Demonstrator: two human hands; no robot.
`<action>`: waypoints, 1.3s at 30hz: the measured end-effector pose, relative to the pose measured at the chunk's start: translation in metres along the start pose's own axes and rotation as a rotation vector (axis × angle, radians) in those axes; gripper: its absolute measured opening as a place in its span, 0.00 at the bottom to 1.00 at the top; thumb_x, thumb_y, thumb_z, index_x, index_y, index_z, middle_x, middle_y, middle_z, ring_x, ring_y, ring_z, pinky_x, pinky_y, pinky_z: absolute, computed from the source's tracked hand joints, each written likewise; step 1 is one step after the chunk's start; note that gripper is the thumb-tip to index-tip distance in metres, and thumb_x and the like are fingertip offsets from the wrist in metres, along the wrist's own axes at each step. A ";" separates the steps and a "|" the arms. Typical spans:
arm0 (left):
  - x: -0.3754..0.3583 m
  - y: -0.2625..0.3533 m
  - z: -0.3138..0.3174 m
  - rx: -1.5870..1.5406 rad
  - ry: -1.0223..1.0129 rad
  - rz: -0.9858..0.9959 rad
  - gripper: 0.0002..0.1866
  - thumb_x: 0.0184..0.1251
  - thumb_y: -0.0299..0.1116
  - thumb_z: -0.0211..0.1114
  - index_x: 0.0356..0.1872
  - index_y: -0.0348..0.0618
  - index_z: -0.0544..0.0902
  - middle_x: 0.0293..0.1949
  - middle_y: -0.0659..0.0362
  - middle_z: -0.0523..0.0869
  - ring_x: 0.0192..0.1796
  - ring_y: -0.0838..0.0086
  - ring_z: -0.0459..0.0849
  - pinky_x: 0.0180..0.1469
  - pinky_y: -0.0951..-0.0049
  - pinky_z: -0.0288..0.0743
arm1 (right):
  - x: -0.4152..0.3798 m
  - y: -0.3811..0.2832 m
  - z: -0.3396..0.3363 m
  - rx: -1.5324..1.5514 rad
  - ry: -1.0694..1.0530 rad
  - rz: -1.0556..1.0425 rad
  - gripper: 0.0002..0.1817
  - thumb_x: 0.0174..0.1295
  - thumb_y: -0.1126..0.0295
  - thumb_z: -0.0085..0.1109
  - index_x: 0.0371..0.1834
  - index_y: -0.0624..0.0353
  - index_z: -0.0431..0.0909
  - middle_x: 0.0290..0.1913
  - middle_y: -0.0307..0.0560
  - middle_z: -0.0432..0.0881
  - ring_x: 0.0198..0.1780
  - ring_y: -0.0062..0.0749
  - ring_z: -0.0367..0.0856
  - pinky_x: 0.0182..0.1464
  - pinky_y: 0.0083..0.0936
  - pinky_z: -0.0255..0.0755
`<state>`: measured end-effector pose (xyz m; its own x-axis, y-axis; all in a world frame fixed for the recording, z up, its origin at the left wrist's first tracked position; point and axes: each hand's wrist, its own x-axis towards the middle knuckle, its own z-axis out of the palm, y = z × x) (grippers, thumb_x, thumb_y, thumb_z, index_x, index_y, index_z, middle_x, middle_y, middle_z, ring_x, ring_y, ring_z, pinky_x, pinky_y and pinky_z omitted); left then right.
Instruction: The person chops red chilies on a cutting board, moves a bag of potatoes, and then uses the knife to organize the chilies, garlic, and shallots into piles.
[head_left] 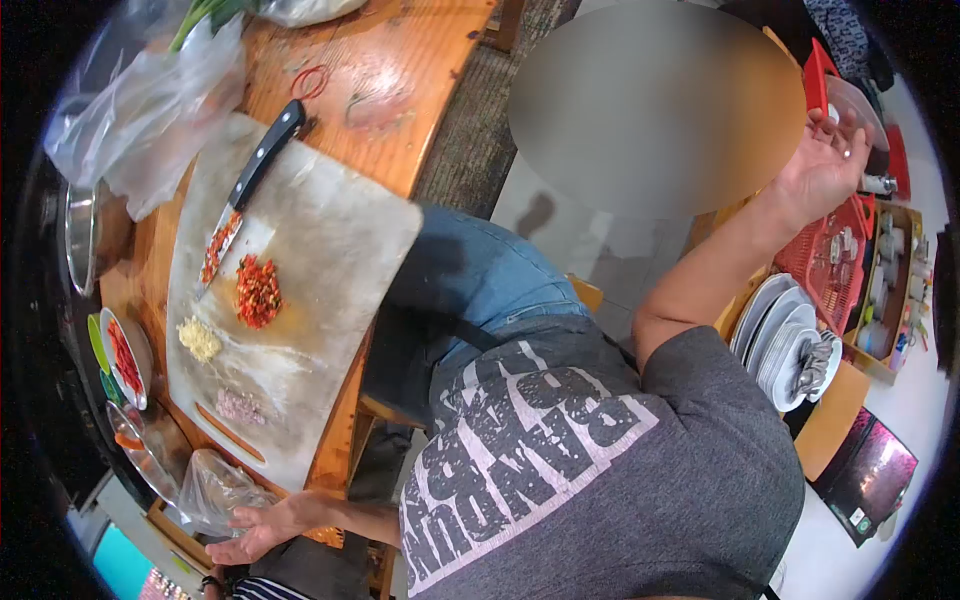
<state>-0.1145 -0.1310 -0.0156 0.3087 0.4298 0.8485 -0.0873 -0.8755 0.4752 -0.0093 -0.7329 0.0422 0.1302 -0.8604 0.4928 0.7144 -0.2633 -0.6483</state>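
Observation:
My left hand (265, 525) is open, palm up and fingers apart, over a clear plastic bag (215, 490) near the board's lower corner. Raised at the far right, my right hand (825, 165) has a ring and loosely curved, parted fingers. Its fingertips overlap the end of a flat red object (816, 80). A white cutting board (355, 225) lies on the wooden table (400, 100). On it are chopped red chilli (258, 292), minced garlic (199, 341) and a small pinkish minced heap (240, 405). A black-handled knife (262, 160) lies there, chilli bits on its blade.
A bowl of red pieces (125, 358) and metal bowls (85, 240) line the table's far side. A plastic bag with greens (165, 110) lies above. Stacked plates (785, 340) and a red basket (830, 265) stand right. Another person's striped clothing (265, 588) shows below.

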 end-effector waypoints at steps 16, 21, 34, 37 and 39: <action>0.050 -0.034 -0.005 0.008 -0.098 -0.082 0.38 0.68 0.33 0.66 0.74 0.39 0.57 0.74 0.49 0.59 0.69 0.60 0.62 0.68 0.59 0.63 | -0.054 0.027 -0.043 -0.072 0.174 0.150 0.15 0.72 0.69 0.56 0.59 0.58 0.72 0.48 0.48 0.79 0.43 0.34 0.76 0.49 0.31 0.74; 0.058 -0.033 -0.001 0.007 -0.122 -0.079 0.37 0.67 0.32 0.66 0.73 0.39 0.57 0.73 0.49 0.59 0.67 0.61 0.64 0.66 0.60 0.65 | -0.057 0.036 -0.050 -0.109 0.185 0.204 0.16 0.73 0.69 0.56 0.60 0.59 0.71 0.49 0.48 0.79 0.43 0.34 0.77 0.49 0.30 0.75; 0.055 -0.018 0.002 0.021 -0.102 -0.025 0.34 0.66 0.29 0.65 0.71 0.39 0.60 0.70 0.49 0.61 0.61 0.63 0.69 0.62 0.62 0.70 | -0.059 0.048 -0.030 0.094 -0.259 0.378 0.13 0.79 0.65 0.49 0.55 0.61 0.77 0.22 0.34 0.67 0.24 0.23 0.63 0.47 0.27 0.73; 0.056 -0.007 0.010 -0.052 -0.104 -0.002 0.34 0.66 0.28 0.65 0.71 0.39 0.60 0.69 0.49 0.61 0.59 0.63 0.71 0.61 0.63 0.71 | -0.079 0.037 0.025 -0.115 -0.379 0.320 0.12 0.79 0.68 0.50 0.58 0.62 0.76 0.22 0.34 0.68 0.22 0.18 0.62 0.39 0.22 0.73; 0.065 0.036 0.029 0.059 -0.120 0.196 0.27 0.66 0.24 0.61 0.65 0.37 0.64 0.61 0.53 0.67 0.47 0.70 0.69 0.53 0.71 0.69 | -0.107 0.020 0.076 -0.239 -0.530 0.309 0.17 0.74 0.72 0.57 0.64 0.60 0.74 0.35 0.39 0.80 0.29 0.18 0.72 0.38 0.19 0.74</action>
<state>-0.0699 -0.1406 0.0502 0.4023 0.2244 0.8876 -0.1020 -0.9525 0.2870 0.0433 -0.6124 0.0208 0.6694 -0.5965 0.4429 0.4252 -0.1813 -0.8868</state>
